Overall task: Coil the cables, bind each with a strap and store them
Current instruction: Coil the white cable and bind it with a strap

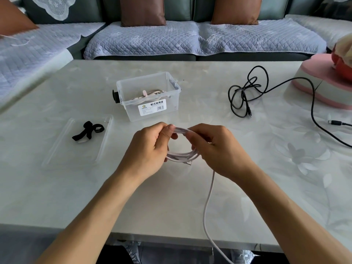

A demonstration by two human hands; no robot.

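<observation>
A white cable (182,155) is wound into several loops between my two hands above the table's middle. My left hand (150,147) grips the coil's left side, thumb on its top. My right hand (215,147) grips the right side, and the loose tail (206,206) runs down from it over the table's front edge. Black straps (88,130) lie on a clear lid (62,143) at the left. A clear storage box (150,96) behind my hands holds a coiled pale cable. A loose black cable (245,92) lies tangled at the right.
A pink and white stand (320,82) with a red object sits at the far right, the black cable running past it. A black plug (335,122) lies near the right edge. A sofa with grey quilted covers (171,39) stands behind the table.
</observation>
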